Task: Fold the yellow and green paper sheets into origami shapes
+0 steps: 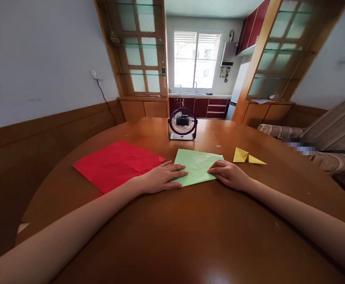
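Both your hands press flat on the green paper sheet [196, 165]: left hand [160, 177] on its left edge, right hand [228, 173] on its right corner, fingers unclenched.

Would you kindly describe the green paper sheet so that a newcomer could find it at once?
On the round brown wooden table, look just in front of the small dark desk fan. The flat light-green paper sheet lies there, with the left hand and right hand pressing its near edge. It sits between the larger red paper sheet and the small folded yellow paper piece.
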The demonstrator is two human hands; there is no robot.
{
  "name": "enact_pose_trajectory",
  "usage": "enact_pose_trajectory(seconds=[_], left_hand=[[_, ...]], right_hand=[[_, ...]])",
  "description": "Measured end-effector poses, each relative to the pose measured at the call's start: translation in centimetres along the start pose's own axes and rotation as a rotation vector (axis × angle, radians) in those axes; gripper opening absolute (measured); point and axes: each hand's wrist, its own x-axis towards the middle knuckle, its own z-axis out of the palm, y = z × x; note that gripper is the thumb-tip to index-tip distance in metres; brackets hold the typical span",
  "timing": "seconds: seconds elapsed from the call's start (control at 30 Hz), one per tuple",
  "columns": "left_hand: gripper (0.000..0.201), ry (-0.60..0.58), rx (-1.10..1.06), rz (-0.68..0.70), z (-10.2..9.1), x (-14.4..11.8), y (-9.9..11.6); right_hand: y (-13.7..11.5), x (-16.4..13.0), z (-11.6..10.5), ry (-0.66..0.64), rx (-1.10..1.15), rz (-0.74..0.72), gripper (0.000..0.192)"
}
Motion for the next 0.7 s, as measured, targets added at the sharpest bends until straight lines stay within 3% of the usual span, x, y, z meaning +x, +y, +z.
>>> enact_pose_trajectory(seconds=[0.23,0.47,0.7], left_hand=[[0.051,0.006,-0.060,-0.052,0.6,0.1,0.1],[0.046,-0.060,-0.185,-0.048,-0.3,-0.2,-0.4],[0.056,-0.068,-0.208,-0.072,-0.2,-0.2,-0.8]], right_hand=[[0.5,-0.1,0.1,0.010,-0.009,0.011,0.030],[0.7,-0.2,0.0,0.011,0.019,0.014,0.029],[0.7,-0.2,0.1,0.012,0.018,0.005,0.029]])
